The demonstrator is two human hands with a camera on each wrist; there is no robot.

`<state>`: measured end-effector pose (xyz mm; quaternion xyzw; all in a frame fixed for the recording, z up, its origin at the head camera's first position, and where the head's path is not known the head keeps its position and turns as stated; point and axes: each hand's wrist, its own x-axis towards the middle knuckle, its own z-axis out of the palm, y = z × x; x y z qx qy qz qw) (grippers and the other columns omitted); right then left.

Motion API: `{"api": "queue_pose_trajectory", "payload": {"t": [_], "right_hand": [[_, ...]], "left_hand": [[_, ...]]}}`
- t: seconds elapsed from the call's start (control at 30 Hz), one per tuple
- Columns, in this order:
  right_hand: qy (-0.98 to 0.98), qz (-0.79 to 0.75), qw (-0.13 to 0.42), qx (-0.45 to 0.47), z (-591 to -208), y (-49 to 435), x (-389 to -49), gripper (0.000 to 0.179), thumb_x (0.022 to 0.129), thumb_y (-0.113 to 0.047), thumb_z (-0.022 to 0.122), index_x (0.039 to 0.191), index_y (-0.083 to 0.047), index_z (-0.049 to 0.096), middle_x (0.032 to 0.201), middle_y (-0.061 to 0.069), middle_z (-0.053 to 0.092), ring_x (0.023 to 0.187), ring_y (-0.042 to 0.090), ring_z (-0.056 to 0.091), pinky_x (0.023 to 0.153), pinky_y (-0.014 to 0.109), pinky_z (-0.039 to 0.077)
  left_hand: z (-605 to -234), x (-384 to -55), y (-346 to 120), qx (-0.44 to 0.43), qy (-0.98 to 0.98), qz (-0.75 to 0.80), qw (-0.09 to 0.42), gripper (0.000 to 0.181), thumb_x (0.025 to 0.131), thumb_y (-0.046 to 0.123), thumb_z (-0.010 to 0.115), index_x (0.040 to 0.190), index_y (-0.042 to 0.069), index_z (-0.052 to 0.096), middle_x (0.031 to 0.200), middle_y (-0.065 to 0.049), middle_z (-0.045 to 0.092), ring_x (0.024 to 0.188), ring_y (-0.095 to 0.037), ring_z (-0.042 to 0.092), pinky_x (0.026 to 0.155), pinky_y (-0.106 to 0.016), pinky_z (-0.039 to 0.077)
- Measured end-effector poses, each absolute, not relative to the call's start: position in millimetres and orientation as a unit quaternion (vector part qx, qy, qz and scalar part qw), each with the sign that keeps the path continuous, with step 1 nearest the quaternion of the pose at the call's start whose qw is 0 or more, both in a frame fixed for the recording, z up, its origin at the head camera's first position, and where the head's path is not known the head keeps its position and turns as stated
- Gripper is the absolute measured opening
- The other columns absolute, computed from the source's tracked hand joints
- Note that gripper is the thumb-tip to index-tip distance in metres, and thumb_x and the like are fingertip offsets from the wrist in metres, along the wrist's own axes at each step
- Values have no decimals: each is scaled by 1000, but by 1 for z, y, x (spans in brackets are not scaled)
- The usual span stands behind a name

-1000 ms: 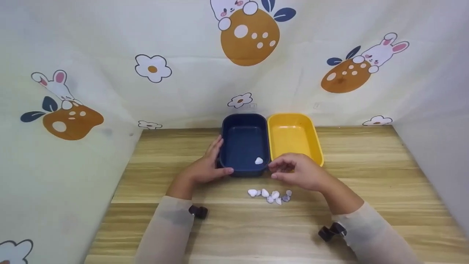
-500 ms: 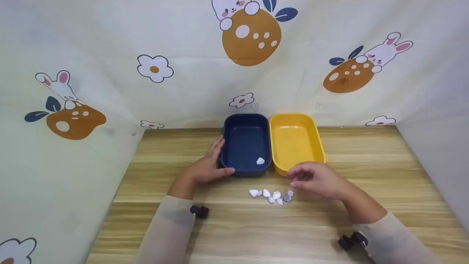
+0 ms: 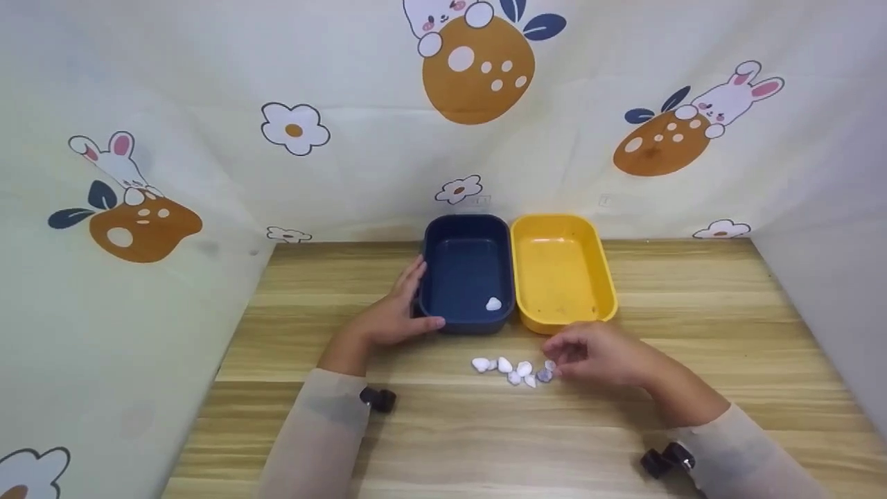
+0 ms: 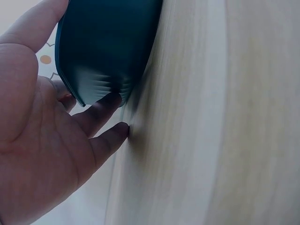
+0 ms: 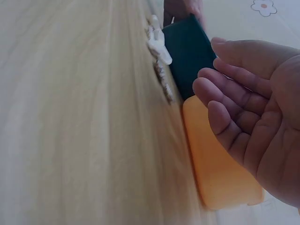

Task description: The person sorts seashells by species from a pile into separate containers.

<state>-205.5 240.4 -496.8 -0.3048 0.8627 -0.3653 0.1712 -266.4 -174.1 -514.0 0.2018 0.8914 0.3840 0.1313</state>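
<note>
My left hand [image 3: 391, 315] rests against the left side of a dark blue bin [image 3: 466, 315], thumb at the front rim. In the left wrist view its fingers [image 4: 101, 112] are extended along the bin's outer wall. One small white shell-like piece [image 3: 493, 303] lies inside the blue bin, near its front right corner. In front of the bins is a loose row of several small white and greyish pieces [image 3: 524, 369], like shells or pebbles. My right hand [image 3: 601, 353] is at the right end of that row, fingers loosely bent; the right wrist view shows nothing held.
A yellow bin [image 3: 554, 322] stands on the right of the blue one, long sides together, with a few tiny specks on its floor. Both stand on a wood-grain table [image 3: 478, 443], close to the patterned cloth [image 3: 360, 180] behind. Black wrist cameras sit on both sleeves.
My right hand has moved from over the front of the yellow bin to the right and back toward me, down to the row's right end. My left hand stays on the blue bin.
</note>
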Motion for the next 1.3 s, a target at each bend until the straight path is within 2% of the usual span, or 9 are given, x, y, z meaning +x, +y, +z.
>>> {"api": "queue_pose_trajectory", "payload": {"t": [0.3,0.53,0.8,1.3], "right_hand": [[863,-360,170,-311,-509,245,-208,29,92,-14,85,120,-12,80,108,3,79,91,5,69,84,22,61],[867,-333,137,-345,-513,241,-207,26,91,-9,83,117,-10,80,107,4,77,91,15,69,82,27,61],[882,-300,131,-339,-515,237,-204,19,93,-11,80,112,-15,82,98,-3,73,89,11,64,80,26,57],[896,-282,144,-312,-516,235,-206,16,92,-12,82,105,-20,82,90,-11,68,84,7,60,76,23,54]], "left_hand": [[-513,-266,-173,205,892,381,132,122,91,65,76,174,18,1,183,3,-11,169,-34,5,135,-58,20],[-515,-268,-174,214,885,392,129,122,92,60,78,174,15,1,183,-5,-11,168,-37,16,134,-57,23],[-516,-268,-175,211,888,388,131,122,91,64,77,174,17,1,182,2,-12,169,-33,5,135,-58,19],[-514,-267,-175,211,888,388,132,122,91,63,77,174,17,1,182,3,-13,169,-33,1,135,-60,18]]}}
